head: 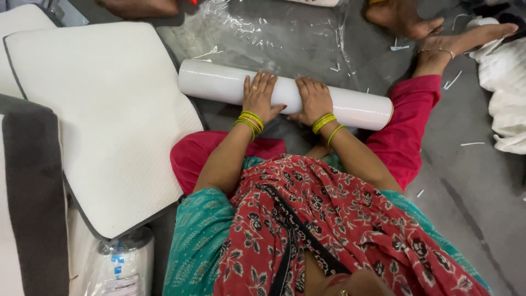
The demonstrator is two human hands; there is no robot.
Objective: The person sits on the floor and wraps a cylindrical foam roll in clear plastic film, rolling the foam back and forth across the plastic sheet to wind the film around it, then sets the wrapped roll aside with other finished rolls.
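A white rolled-up cylinder wrapped in clear plastic (219, 83) lies across the grey floor in front of me. My left hand (259, 95) rests palm down on its middle, fingers spread. My right hand (314, 98) presses on the roll just to the right, fingers curled over it. Both wrists carry yellow-green bangles. My legs in pink-red trousers (402, 129) are folded under and beside the roll.
A flat white cushion with grey edging (104, 120) lies at the left, stacked by others. A clear plastic sheet (274, 33) is spread beyond the roll. Another person's bare feet (402, 19) are at the top. White fabric (507, 93) lies at the right. A wrapped roll (123, 263) stands at bottom left.
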